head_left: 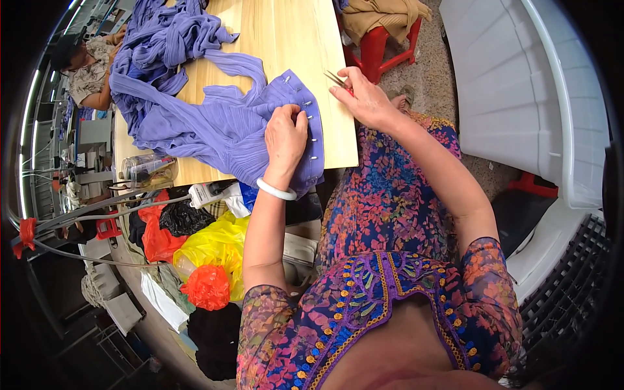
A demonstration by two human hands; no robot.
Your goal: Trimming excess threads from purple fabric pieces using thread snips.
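A purple ribbed garment [195, 130] lies on the wooden table, its flat edge band [314, 140] dotted with several small whitish clip-like pieces. My left hand [286, 135], with a white bangle at the wrist, rests on the garment beside that band. Its fingers are pinched together on the cloth. Just right of the band, my right hand [369, 101] is closed around small pointed scissors [337, 80] with a bit of red at the handle. The scissor blades point left toward the garment, apart from it.
The wooden table [296, 39] ends beside my lap. At the left edge stands a clear plastic jar [149, 170]. Below hang yellow [221, 244] and red bags [208, 287]. A red stool [377, 55] bears tan cloth; a large pale bin [507, 84] stands right. Another person [91, 71] sits far left.
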